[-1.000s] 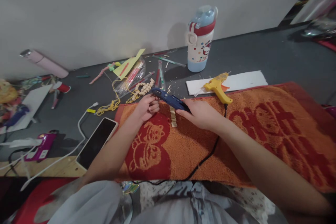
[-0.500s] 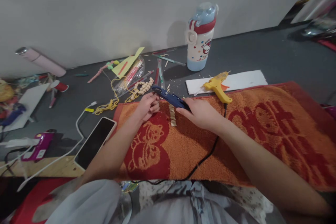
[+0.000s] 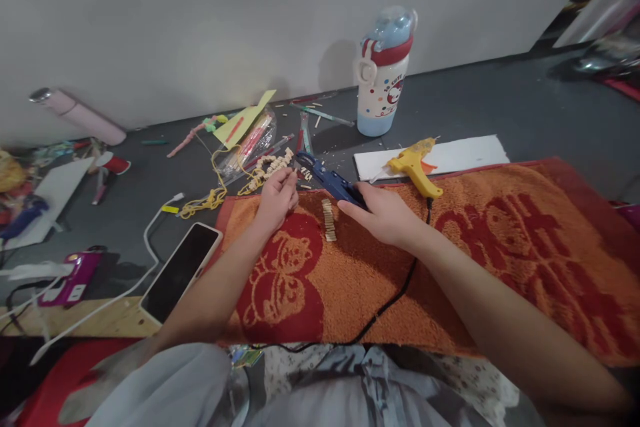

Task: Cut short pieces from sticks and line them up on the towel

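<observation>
My right hand (image 3: 387,217) is closed round the handles of blue pliers (image 3: 335,183), their jaws pointing away to the left. My left hand (image 3: 279,197) is closed in a pinch close to the jaws, a small gap apart from them. Whatever its fingertips hold is too small to make out. Between the hands a short row of small pale wooden pieces (image 3: 329,220) lies on the orange towel (image 3: 370,293). Past my left fingertips lies a curled string of pale pieces (image 3: 273,165) with yellow cord (image 3: 207,200).
A yellow glue gun (image 3: 415,163) rests on a white board (image 3: 470,155). Behind stands a blue and white bottle (image 3: 383,83). A phone (image 3: 181,273) and white cable (image 3: 150,240) lie left of my forearm. Pens and a yellow paper (image 3: 245,121) are farther back.
The pliers and my right hand have shifted slightly right, so the jaws are now apart from my left fingertips. My left hand has drawn back a little to the left.
</observation>
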The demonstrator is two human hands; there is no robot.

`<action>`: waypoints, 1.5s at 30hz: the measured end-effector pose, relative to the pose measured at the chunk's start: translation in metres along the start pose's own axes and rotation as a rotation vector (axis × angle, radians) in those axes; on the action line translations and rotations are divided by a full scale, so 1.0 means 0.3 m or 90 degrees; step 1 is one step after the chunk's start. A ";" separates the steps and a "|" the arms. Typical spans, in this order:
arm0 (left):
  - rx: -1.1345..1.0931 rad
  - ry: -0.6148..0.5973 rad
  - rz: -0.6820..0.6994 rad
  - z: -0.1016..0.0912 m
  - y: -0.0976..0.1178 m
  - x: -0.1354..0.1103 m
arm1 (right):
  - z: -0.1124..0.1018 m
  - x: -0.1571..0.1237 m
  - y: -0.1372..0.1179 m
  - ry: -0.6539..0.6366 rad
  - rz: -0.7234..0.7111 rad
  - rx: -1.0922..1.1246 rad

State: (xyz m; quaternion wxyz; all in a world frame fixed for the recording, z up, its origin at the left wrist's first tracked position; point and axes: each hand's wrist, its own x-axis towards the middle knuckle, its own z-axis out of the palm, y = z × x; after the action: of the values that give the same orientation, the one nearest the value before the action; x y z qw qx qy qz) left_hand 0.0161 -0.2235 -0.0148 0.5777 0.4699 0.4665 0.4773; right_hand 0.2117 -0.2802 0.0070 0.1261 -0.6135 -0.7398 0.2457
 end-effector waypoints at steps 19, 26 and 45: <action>-0.025 -0.003 -0.015 -0.012 -0.018 0.002 | 0.013 -0.005 -0.003 -0.011 -0.085 -0.044; -0.124 -0.048 -0.102 -0.023 0.015 -0.006 | 0.009 -0.011 -0.010 -0.009 -0.095 -0.047; -0.271 -0.159 -0.332 -0.043 0.057 0.001 | 0.016 -0.005 -0.001 -0.018 -0.122 -0.043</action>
State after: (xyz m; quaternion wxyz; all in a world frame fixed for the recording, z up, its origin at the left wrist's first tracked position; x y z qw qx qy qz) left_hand 0.0014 -0.2202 0.0004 0.8175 0.2588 0.3868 0.3394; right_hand 0.2093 -0.2826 0.0033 0.1179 -0.5403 -0.8048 0.2156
